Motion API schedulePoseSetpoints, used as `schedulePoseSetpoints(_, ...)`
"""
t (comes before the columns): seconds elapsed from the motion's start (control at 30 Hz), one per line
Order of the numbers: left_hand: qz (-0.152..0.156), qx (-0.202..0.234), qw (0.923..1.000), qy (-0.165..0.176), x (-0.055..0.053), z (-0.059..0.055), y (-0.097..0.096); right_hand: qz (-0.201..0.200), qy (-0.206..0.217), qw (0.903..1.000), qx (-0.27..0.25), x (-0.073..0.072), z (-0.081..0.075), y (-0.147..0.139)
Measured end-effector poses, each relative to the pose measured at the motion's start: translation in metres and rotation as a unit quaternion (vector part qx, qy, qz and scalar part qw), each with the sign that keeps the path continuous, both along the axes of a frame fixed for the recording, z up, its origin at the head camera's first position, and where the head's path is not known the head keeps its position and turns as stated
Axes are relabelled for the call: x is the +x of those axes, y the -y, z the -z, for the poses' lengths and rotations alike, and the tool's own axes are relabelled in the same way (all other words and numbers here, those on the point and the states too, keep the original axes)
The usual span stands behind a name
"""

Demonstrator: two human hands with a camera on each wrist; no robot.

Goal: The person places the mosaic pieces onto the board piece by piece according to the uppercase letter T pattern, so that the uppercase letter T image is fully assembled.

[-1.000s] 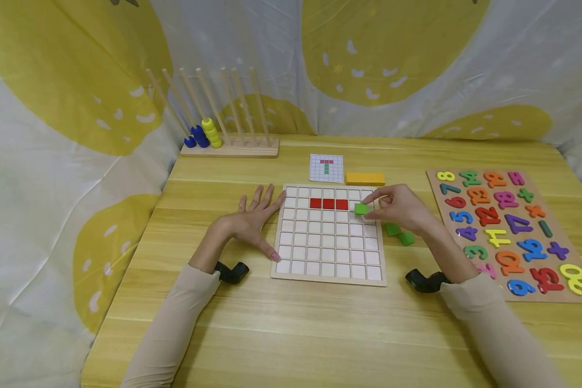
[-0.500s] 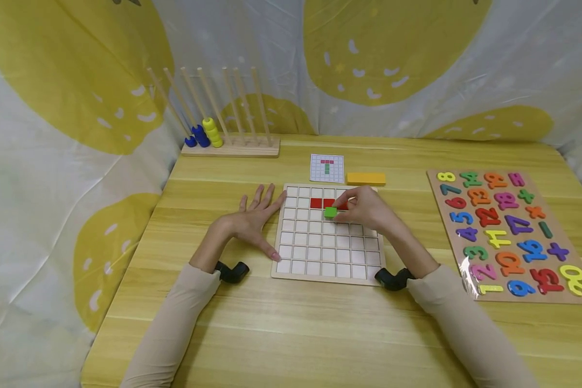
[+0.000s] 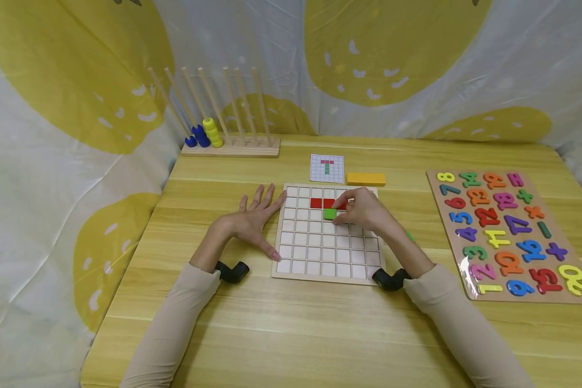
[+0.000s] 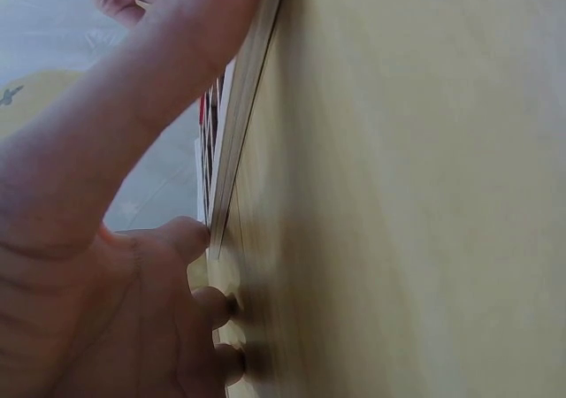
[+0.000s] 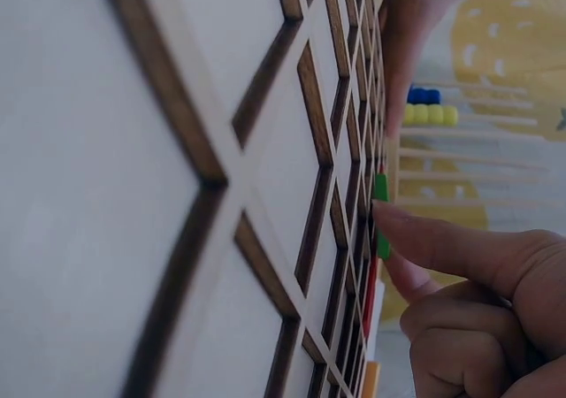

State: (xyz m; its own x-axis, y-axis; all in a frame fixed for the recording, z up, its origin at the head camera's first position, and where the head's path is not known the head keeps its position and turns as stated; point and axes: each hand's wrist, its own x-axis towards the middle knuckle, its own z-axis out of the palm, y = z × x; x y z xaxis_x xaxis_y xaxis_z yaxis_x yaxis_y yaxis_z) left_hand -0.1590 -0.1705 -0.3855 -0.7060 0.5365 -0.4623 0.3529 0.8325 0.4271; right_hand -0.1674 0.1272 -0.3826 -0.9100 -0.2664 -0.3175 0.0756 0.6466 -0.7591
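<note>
A wooden grid board (image 3: pixel 320 253) with white cells lies on the table. Three red square tiles (image 3: pixel 316 203) sit side by side in its second row from the back, the rightmost partly hidden by my right hand (image 3: pixel 366 209). Between thumb and index finger that hand pinches a green square tile (image 3: pixel 330 214), right over the cell in front of the middle red tile. In the right wrist view the green tile (image 5: pixel 382 217) sits right at the grid's surface, its other fingers curled in. My left hand (image 3: pixel 252 222) is spread out, thumb and index fingertip resting on the board's left edge.
Behind the board are a small printed grid card (image 3: pixel 327 168) and an orange bar (image 3: pixel 366 179). A peg abacus (image 3: pixel 230 151) stands at back left. A number puzzle board (image 3: pixel 509 231) lies right. Another green tile (image 3: pixel 410 236) peeks out beyond my right forearm.
My right hand has carried the green tile leftward from the board's right side to below the middle red tile, then slightly lower in the last half second. The left hand stays put.
</note>
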Motion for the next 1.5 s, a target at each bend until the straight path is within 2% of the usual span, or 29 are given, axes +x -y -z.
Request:
schedulePoseSetpoints(0.77,0.0,0.001,1.0,0.003,0.0,-0.001,0.0,-0.007,0.001,0.9998,-0.017,-0.002,0.005,0.001)
schedulePoseSetpoints(0.93,-0.001,0.004,1.0,0.005,0.0,0.0,0.0,-0.022,-0.008,0.9997,-0.012,-0.001,0.003,-0.004)
schedulePoseSetpoints(1.13,-0.001,0.003,1.0,0.003,0.0,0.0,0.0,-0.034,-0.013,0.9992,-0.02,0.004,-0.004,-0.028)
schedulePoseSetpoints(1.33,-0.002,0.002,1.0,0.005,0.0,-0.001,0.0,-0.027,-0.002,0.9996,-0.001,0.012,-0.011,-0.067)
schedulePoseSetpoints(1.5,-0.001,0.003,1.0,0.005,0.0,-0.001,0.0,-0.021,0.01,0.9997,-0.01,0.021,-0.012,-0.098)
